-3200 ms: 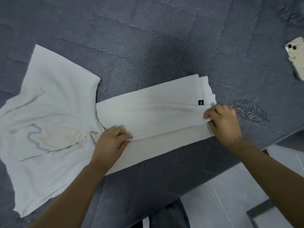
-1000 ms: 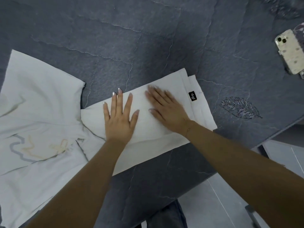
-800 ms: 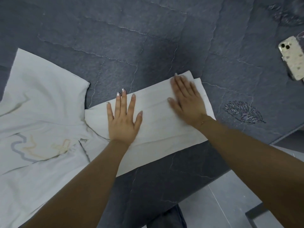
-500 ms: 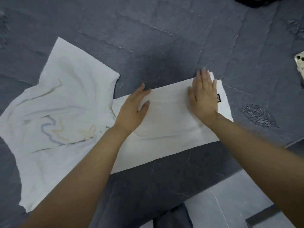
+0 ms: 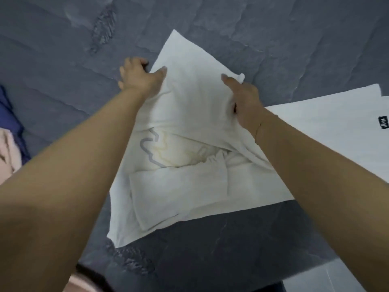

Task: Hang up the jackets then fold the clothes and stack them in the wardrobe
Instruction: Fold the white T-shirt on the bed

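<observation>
A white T-shirt with a grey and yellow outline print lies across the grey bed cover. Its lower half is folded into a long strip reaching right, with a small black label near the right edge. My left hand grips the shirt's far left edge. My right hand grips the fabric at the far right side of the upper part, with a bunch of cloth in its fingers. The cloth between both hands is raised off the bed.
The grey quilted bed cover fills the view; its near edge runs at the lower right, with pale floor tiles beyond. Blue and pink clothes lie at the left edge.
Both hands left the folded strip, where they lay flat, and moved left to the shirt's upper part. They now grip its far edge and lift it. The view shifted left; the phone is out of frame.
</observation>
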A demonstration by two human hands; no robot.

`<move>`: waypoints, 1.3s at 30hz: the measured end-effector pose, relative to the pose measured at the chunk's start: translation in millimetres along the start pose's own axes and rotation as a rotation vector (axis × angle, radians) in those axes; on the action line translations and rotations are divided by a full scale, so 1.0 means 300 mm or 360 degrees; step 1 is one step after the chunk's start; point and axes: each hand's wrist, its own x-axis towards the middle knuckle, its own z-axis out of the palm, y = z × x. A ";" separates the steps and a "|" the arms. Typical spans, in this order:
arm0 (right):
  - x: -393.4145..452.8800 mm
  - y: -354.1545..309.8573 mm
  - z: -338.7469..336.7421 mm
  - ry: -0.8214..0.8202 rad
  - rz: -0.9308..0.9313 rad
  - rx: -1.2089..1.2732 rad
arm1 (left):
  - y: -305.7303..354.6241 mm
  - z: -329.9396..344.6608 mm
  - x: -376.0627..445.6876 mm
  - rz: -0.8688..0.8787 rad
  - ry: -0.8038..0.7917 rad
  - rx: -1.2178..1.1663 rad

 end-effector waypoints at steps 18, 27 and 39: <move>-0.495 0.055 -0.081 -0.0409 -0.0485 -0.0661 | -0.177 -0.356 -0.412 0.0463 -0.0646 -0.0900; -0.675 0.285 -0.140 -0.0689 -0.0304 -0.0975 | -0.573 -0.275 -0.840 0.0358 -0.0549 -0.0651; -0.428 0.175 -0.001 -0.0412 -0.0450 -0.0831 | -0.547 -0.200 -0.727 0.0202 -0.0194 -0.0733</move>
